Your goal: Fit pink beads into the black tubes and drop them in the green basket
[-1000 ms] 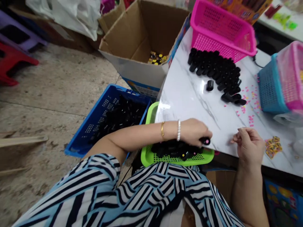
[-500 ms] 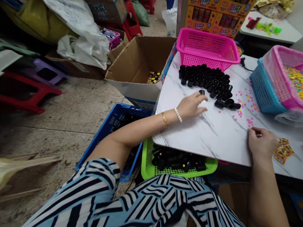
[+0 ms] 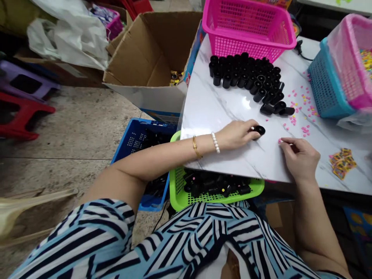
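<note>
Between thumb and fingers, my left hand (image 3: 236, 135) grips a small black plastic cup (image 3: 259, 130), tipped with its round opening toward the right. My right hand (image 3: 302, 157) pinches a tiny pink piece (image 3: 279, 141) at its fingertips, a short way right of the cup. Behind my hands, many black cups (image 3: 247, 71) stand close together, with a few lying on their sides. Loose pink and yellow pieces (image 3: 305, 130) are scattered on the white marbled table (image 3: 215, 112). Several small printed stickers or packets (image 3: 343, 162) lie right of my right hand.
A pink basket (image 3: 250, 42) stands behind the cups. Stacked blue and pink baskets (image 3: 328, 85) with colourful pieces are at the right. A green basket (image 3: 177, 190) of black cups sits below the table edge. An open cardboard box (image 3: 139, 50) and blue crate (image 3: 124, 143) are at the left.
My left hand has picked up a black cup and drawn it nearer. My right hand has moved left from the scattered pieces, with a pink piece now showing at its fingertips. The view has tilted down.
</note>
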The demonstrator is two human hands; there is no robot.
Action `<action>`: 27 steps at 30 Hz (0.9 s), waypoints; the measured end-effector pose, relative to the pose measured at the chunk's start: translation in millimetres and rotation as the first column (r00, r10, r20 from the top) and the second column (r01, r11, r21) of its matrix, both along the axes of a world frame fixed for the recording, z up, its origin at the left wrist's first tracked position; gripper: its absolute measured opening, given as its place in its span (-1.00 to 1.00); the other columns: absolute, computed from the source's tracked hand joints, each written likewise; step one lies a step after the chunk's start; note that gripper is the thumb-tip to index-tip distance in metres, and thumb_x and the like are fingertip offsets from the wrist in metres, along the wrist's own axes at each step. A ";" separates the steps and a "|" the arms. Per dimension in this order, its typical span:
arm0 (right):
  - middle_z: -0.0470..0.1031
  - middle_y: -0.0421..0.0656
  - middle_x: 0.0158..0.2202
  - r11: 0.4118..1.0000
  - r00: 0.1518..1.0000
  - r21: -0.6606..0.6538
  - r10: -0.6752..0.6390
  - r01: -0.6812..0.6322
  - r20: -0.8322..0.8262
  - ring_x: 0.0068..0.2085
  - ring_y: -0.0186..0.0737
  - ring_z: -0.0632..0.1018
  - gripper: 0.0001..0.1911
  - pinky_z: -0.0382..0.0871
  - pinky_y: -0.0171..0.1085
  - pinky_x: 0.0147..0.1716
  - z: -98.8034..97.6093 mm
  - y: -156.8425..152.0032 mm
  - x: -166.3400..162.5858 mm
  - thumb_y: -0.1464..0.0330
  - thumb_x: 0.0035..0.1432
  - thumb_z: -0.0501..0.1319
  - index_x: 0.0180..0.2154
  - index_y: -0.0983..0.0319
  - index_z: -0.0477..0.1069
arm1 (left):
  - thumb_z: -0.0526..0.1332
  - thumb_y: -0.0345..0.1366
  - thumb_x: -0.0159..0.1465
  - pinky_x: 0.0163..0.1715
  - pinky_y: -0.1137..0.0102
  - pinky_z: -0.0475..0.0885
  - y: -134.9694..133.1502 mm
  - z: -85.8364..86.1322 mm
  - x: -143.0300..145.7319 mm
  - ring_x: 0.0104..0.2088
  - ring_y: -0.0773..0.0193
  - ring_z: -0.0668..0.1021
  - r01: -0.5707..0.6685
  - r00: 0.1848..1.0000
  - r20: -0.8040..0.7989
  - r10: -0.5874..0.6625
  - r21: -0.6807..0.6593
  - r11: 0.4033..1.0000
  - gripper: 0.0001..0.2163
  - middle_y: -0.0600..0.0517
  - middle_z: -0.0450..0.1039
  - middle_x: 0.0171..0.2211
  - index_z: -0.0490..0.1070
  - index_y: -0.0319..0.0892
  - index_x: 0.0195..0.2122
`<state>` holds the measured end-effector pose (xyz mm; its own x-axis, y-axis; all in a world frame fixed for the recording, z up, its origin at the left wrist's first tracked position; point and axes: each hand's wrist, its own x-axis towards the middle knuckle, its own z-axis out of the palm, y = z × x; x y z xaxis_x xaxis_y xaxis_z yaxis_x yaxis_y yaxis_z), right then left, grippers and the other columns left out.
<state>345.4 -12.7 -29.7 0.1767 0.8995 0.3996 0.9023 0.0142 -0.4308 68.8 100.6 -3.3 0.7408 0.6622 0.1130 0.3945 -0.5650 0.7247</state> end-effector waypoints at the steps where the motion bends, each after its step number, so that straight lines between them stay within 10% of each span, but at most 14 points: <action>1: 0.68 -0.14 -0.26 1.000 1.000 0.017 -0.025 0.025 -0.003 -0.33 -0.18 0.58 -0.81 0.49 -0.16 -0.19 0.2 -1.6 1.7 0.24 0.33 0.32 -0.14 0.15 0.69 | 0.09 -0.17 0.53 0.04 0.28 0.50 -9.5 -0.9 1.8 -0.01 0.14 0.63 -0.012 1.000 -0.005 0.012 0.000 1.000 -0.65 -0.13 0.63 0.00 0.41 -0.24 0.21; 6: 0.67 -0.13 -0.27 0.995 0.995 0.054 -0.090 0.088 0.043 -0.37 -0.19 0.57 -0.83 0.49 -0.17 -0.23 1.7 -8.4 0.5 0.27 0.30 0.34 -0.16 0.18 0.68 | 0.19 -0.21 0.49 0.28 0.16 0.41 -23.7 -12.9 7.5 0.30 -0.04 0.45 -0.006 1.000 -0.025 0.008 0.059 0.998 -0.67 -0.22 0.57 0.09 0.46 -0.29 0.17; 13: 0.65 -0.07 -0.24 0.998 0.970 0.057 0.020 -0.035 0.244 -0.33 -0.18 0.57 -0.83 0.48 -0.17 -0.26 0.8 -11.6 -22.2 0.27 0.37 0.33 -0.18 0.21 0.67 | 0.44 -0.17 0.34 0.34 0.20 0.32 -15.6 -19.6 5.6 0.18 0.02 0.50 0.054 0.996 0.061 -0.060 0.096 0.994 -0.56 -0.11 0.62 0.09 0.50 -0.25 0.17; 20: 0.63 0.03 -0.03 0.905 0.852 -0.154 0.424 -0.396 0.307 -0.07 0.04 0.62 -0.47 0.56 -0.08 -0.14 16.6 -59.3 -73.1 0.09 0.24 0.46 0.13 0.20 0.52 | 0.43 -0.21 0.32 0.34 0.22 0.30 -22.7 -20.4 3.1 0.17 -0.02 0.49 0.074 0.995 0.049 -0.082 0.153 0.985 -0.67 -0.11 0.64 0.03 0.56 -0.29 0.03; 27: 0.61 -0.16 -0.26 0.798 0.821 -0.213 0.516 -0.565 -0.246 -0.25 -0.19 0.62 -0.93 0.53 -0.23 -0.27 26.9 -67.5 -92.7 0.42 0.36 0.34 -0.17 0.12 0.54 | 0.39 -0.25 0.35 0.35 0.21 0.28 -22.4 -21.8 2.9 0.08 0.05 0.52 0.100 0.991 0.074 -0.115 0.189 0.977 -0.68 -0.09 0.64 0.01 0.55 -0.27 0.07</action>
